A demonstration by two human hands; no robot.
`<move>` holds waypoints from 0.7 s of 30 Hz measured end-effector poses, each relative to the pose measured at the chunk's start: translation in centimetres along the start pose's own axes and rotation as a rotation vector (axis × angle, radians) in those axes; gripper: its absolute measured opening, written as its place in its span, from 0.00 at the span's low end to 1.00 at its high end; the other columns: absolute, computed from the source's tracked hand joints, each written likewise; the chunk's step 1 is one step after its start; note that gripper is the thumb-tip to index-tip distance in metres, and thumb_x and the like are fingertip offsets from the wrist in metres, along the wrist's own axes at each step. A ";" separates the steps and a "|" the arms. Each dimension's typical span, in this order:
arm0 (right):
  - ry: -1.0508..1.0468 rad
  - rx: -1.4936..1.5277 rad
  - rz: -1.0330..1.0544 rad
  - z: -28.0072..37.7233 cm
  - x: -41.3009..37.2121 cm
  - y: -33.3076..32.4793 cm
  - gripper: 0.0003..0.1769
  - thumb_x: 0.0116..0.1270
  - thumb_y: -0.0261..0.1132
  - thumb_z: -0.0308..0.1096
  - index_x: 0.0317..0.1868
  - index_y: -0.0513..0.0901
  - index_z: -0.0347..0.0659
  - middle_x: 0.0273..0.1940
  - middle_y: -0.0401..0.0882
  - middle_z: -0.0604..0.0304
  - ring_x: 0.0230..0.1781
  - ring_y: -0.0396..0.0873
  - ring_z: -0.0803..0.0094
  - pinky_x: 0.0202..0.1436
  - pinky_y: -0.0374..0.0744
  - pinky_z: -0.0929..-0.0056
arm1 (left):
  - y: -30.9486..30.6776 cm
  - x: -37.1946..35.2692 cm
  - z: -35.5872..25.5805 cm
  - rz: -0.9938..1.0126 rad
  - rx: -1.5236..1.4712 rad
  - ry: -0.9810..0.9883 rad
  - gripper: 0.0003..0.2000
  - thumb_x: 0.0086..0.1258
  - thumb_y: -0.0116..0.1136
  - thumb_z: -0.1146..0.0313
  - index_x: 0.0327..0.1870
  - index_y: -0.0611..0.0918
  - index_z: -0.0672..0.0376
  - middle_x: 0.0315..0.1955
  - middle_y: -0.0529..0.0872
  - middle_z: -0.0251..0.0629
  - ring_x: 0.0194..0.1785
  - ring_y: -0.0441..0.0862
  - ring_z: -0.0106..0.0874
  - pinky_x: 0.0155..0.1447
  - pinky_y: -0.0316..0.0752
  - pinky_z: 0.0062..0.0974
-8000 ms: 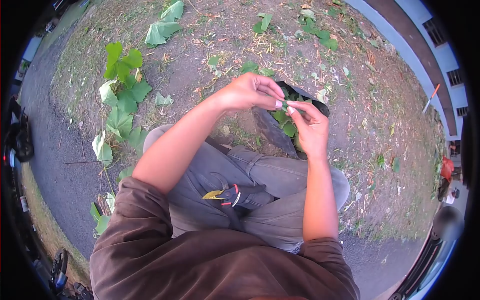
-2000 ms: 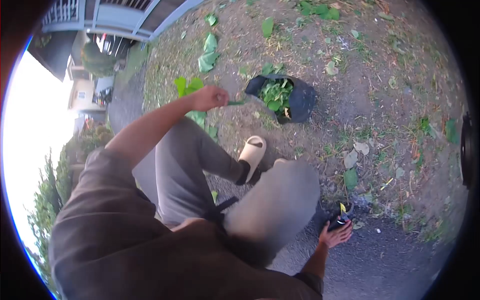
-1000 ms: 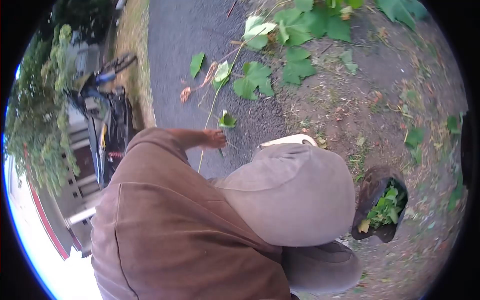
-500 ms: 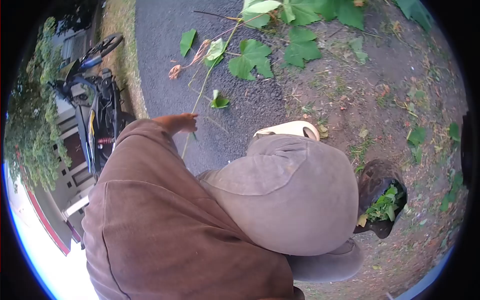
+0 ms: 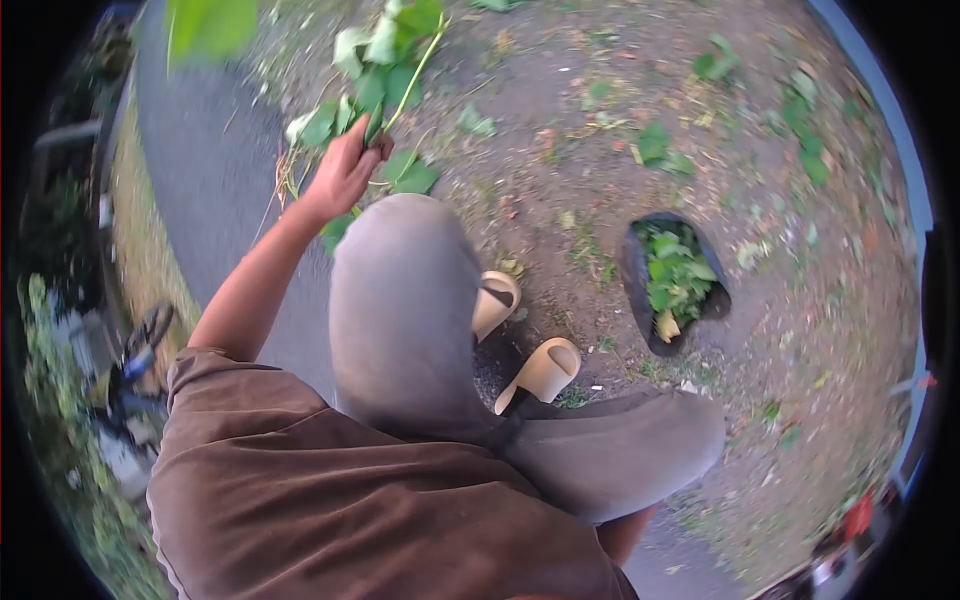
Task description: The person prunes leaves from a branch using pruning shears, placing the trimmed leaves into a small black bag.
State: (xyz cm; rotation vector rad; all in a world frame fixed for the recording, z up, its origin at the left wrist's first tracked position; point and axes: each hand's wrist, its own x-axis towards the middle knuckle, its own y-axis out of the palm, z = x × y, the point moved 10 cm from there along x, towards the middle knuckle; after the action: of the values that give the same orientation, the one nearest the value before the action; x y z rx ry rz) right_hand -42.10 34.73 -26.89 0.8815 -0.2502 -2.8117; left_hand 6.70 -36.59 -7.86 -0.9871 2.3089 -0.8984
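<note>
My left hand (image 5: 345, 170) reaches out past the knee, its fingers closed on a leafy green vine (image 5: 415, 80). Broad leaves hang around the fingers, and some lie on the ground beside them. A large blurred leaf (image 5: 210, 25) shows at the top left. To the right of the feet, a dark bag (image 5: 640, 295) lies open on the soil with green leaves (image 5: 675, 270) and one yellowish leaf inside. Only a bit of my right arm shows below the right knee; my right hand is hidden.
Two beige sandals (image 5: 543, 374) are on my feet. A strip of asphalt (image 5: 200, 150) runs along the left, with a motorcycle (image 5: 135, 385) beyond it. Scattered leaves (image 5: 655, 145) lie on the soil at the right, near a bluish edge (image 5: 905, 170).
The view has swung round, bringing both sandals and the whole bag into sight. My left hand, earlier low over the asphalt by a thin stem, is now among the leaves, gripping the vine.
</note>
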 end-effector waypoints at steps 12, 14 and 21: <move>-0.136 0.028 0.363 19.5 -7.2 32.2 0.33 0.65 0.66 0.43 0.70 0.77 0.44 0.63 0.84 0.57 0.68 0.77 0.63 0.75 0.66 0.50 | 10.8 13.2 -28.0 0.455 -0.078 0.334 0.11 0.86 0.47 0.67 0.60 0.76 0.59 0.45 0.91 0.35 0.29 0.79 0.24 0.36 0.78 0.29; 0.045 -0.289 0.455 14.0 -9.7 36.7 0.30 0.65 0.65 0.41 0.67 0.78 0.40 0.56 0.85 0.58 0.60 0.79 0.68 0.68 0.70 0.63 | 15.1 11.3 -28.1 0.602 0.039 0.276 0.10 0.87 0.48 0.64 0.59 0.76 0.57 0.41 0.87 0.33 0.29 0.77 0.23 0.35 0.76 0.29; 0.505 -0.519 0.580 -1.8 -12.7 36.7 0.21 0.66 0.63 0.37 0.58 0.78 0.40 0.52 0.81 0.60 0.52 0.76 0.71 0.61 0.72 0.71 | 21.6 7.4 -26.5 0.931 -0.090 0.350 0.11 0.84 0.47 0.67 0.59 0.75 0.60 0.42 0.89 0.34 0.38 0.80 0.26 0.44 0.78 0.31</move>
State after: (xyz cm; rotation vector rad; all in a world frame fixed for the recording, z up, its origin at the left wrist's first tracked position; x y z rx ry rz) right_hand -26.22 1.84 -13.51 1.1152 0.2505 -1.9103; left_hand -24.44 -20.66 -6.72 0.2933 2.6698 -0.5783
